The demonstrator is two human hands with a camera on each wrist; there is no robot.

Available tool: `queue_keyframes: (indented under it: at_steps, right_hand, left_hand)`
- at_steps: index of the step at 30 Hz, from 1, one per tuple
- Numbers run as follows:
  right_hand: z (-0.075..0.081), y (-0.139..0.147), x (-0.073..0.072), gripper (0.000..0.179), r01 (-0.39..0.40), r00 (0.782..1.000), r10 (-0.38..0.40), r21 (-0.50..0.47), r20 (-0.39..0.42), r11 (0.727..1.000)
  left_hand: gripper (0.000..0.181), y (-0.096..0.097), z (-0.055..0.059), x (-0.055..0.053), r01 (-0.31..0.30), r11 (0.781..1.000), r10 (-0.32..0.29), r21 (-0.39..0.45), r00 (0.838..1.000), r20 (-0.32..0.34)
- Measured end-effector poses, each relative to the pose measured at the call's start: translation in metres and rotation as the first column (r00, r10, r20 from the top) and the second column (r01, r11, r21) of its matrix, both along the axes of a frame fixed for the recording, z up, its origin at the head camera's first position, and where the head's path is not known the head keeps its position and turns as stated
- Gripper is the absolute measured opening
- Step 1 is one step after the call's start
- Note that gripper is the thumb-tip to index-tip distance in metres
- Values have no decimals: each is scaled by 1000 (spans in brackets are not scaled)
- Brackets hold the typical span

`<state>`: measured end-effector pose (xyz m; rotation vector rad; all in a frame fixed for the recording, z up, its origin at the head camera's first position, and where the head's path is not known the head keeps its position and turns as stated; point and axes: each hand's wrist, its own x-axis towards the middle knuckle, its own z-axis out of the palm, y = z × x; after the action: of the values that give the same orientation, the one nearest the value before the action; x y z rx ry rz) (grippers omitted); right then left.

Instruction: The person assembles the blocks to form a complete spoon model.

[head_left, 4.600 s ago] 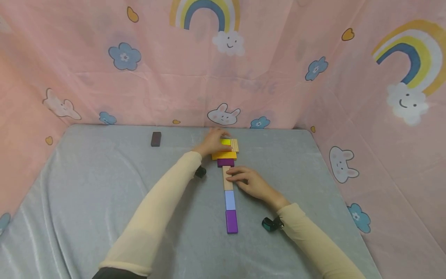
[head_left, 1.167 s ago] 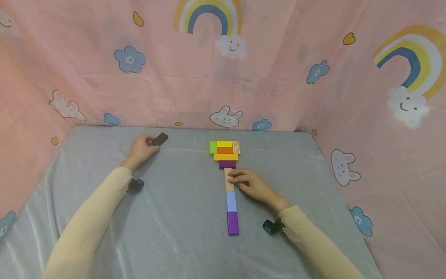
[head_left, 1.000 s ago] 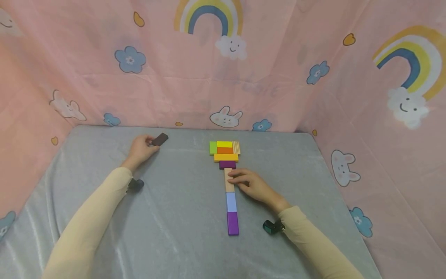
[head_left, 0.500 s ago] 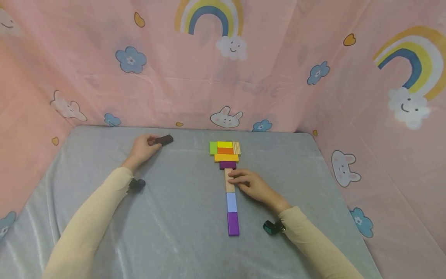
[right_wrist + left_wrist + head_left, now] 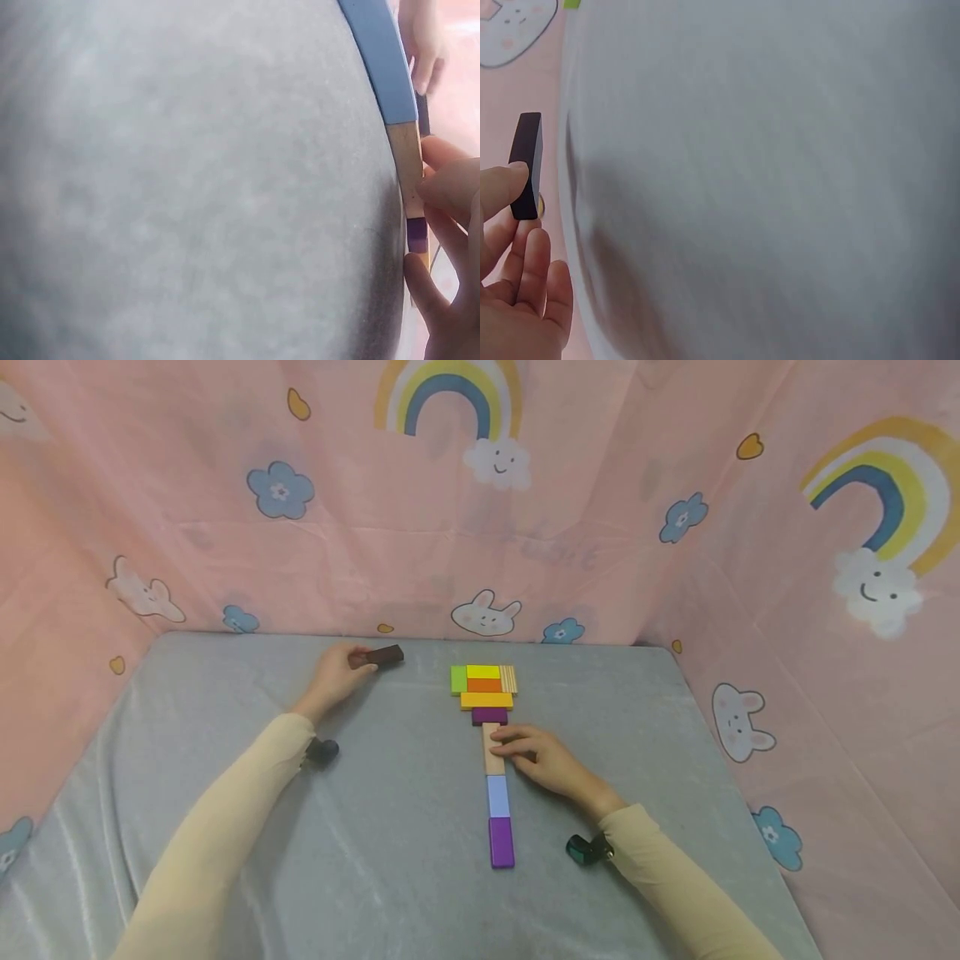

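In the head view my left hand (image 5: 335, 677) pinches a dark brown wooden block (image 5: 386, 655) by one end, left of the laid-out blocks. The left wrist view shows the thumb and fingers on that block (image 5: 528, 165), the other fingers loosely bent below. My right hand (image 5: 551, 760) rests its fingertips on the natural wood block (image 5: 491, 760), fingers fairly straight. Below that block lie a light blue block (image 5: 498, 797) and a purple block (image 5: 502, 843). Above it are a dark purple block (image 5: 490, 716) and an orange-yellow block (image 5: 487, 700).
At the top of the layout sit green (image 5: 458, 680), yellow (image 5: 483, 672), orange (image 5: 483, 685) and striped (image 5: 509, 678) blocks, side by side. A grey cloth (image 5: 405, 860) covers the table. Pink printed curtains (image 5: 337, 568) stand behind and at the sides.
My left hand has left the top of the layout, picked up the dark brown block at the back left and carried it to the right. My right hand stays in place.
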<state>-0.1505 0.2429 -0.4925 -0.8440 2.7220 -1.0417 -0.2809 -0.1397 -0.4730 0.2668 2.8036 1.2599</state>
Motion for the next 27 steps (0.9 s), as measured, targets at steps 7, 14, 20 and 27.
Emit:
queue_keyframes:
  at_steps: [7,14,20,27]
  right_hand:
    - [2,-1,1,30,5,1000,-5,5,8,1000]
    - [3,0,1,30,4,1000,-5,6,16,1000]
    - [5,-1,2,29,16,1000,-16,13,27,1000]
    - [4,-1,1,28,5,1000,-5,4,24,1000]
  left_hand:
    - [44,31,1,-10,53,997,-53,54,999,3]
    - [40,65,6,-22,90,992,-89,83,996,-22]
    - [38,93,5,-27,95,993,-96,68,995,15]
    - [34,121,4,-27,110,991,-113,81,993,35]
